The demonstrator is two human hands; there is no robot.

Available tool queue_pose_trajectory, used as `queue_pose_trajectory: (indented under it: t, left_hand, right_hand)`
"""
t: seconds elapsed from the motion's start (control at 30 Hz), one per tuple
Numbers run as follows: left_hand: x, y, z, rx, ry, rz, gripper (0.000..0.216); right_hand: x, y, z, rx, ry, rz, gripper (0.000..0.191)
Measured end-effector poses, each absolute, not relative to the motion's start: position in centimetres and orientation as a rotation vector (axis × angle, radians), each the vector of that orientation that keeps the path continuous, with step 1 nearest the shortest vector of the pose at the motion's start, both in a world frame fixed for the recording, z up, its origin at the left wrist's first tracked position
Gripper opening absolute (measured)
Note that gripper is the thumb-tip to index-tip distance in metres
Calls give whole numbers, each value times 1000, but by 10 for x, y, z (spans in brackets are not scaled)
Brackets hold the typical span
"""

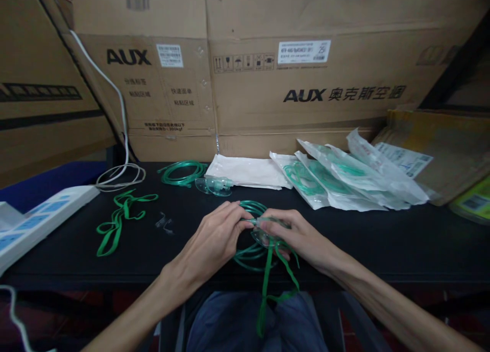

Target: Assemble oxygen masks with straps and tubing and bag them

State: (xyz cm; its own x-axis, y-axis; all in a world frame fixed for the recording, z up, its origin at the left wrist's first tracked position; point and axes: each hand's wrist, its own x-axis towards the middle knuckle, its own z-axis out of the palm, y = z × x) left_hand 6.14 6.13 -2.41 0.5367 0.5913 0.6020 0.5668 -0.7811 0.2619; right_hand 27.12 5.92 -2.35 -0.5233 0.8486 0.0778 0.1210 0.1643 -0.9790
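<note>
My right hand (289, 234) is closed around a clear green oxygen mask (261, 236), whose green elastic strap (267, 285) dangles over the table's front edge. Pinched in my left hand (224, 227) is the end of a green tube, which meets the mask's connector; whether it is pushed fully on I cannot tell. Beneath both hands lies the coiled green tubing (250, 255). Behind them, another clear mask (214, 185) rests beside a white packet (248, 171), and a second tubing coil (182, 172) lies to its left.
A loose green strap (118, 219) and small clear plastic pieces (164, 223) lie to the left. Several sealed packs (340, 176) of green tubing overlap at the back right. A white power strip (49, 217) sits at far left. Large cardboard boxes (245, 107) stand behind the black table (363, 245).
</note>
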Motion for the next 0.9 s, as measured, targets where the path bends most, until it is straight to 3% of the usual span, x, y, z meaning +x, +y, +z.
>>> queue_pose_trajectory:
  t: [0.17, 0.37, 0.63, 0.9]
  left_hand:
    - [61, 67, -26, 2820, 957, 1054, 22]
    - [57, 67, -5, 2771, 1001, 768, 24]
    - [58, 56, 1, 2702, 1275, 1020, 16]
    - [65, 45, -19, 2657, 1394, 1093, 19]
  right_hand:
    - [274, 58, -25, -948, -1868, 1327, 38]
    - [271, 58, -19, -988, -1881, 1300, 37]
    - [279, 55, -18, -770, -1475, 1574, 42]
    - [299, 40, -15, -1165, -1602, 1220, 46]
